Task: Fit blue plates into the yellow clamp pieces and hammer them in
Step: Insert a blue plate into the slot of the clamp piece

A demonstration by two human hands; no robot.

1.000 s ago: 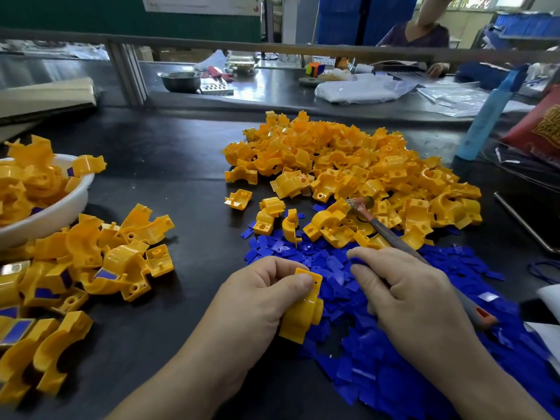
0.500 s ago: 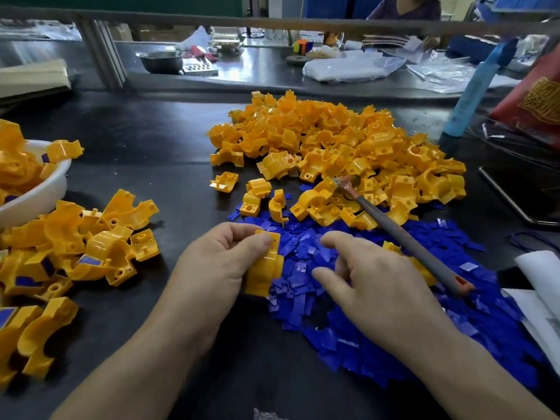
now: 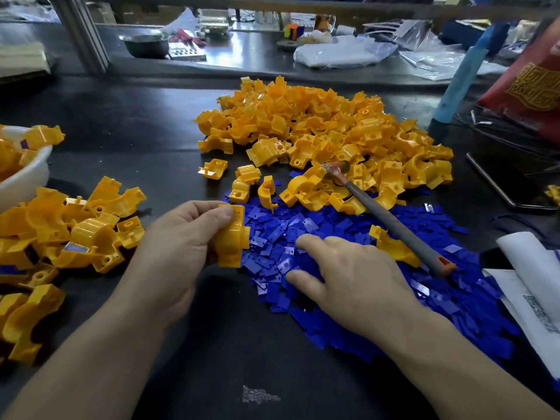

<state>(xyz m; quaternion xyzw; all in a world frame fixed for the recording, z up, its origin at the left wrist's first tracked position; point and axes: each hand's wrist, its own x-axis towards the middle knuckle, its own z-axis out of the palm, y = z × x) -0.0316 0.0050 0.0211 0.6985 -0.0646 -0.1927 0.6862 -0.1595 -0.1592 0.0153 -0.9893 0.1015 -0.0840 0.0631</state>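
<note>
Now, open room: bare dark table (image 3: 136, 131) lies left of and nearer than the heap of blue plates (image 3: 333, 225); its near stretch between the forearms is free.
Edges: big heap of yellow pieces (image 3: 318, 125) borders the plates' far side; a white paper (image 3: 530, 283) touches their right edge; a pile of yellow pieces with blue inserts (image 3: 75, 231) and a white bowl (image 3: 27, 177) sit well left of the plates.
Left hand (image 3: 181, 247): at the plates' left edge, thumb and fingers wrapped round one clamp piece (image 3: 231, 237).
Clamp piece: juts from the fingers toward the plates, overlapping their left border.
Piece's long axis: runs away from the person, holed flat end farthest, under the thumb tip.
Right hand (image 3: 348, 277): palm down on the plates, forefinger and thumb stretched out, holding nothing that shows; slightly blurred.
Hammer (image 3: 391, 221): lies ungripped across the plates' far right, head on the yellow heap, handle slanting toward the paper.
</note>
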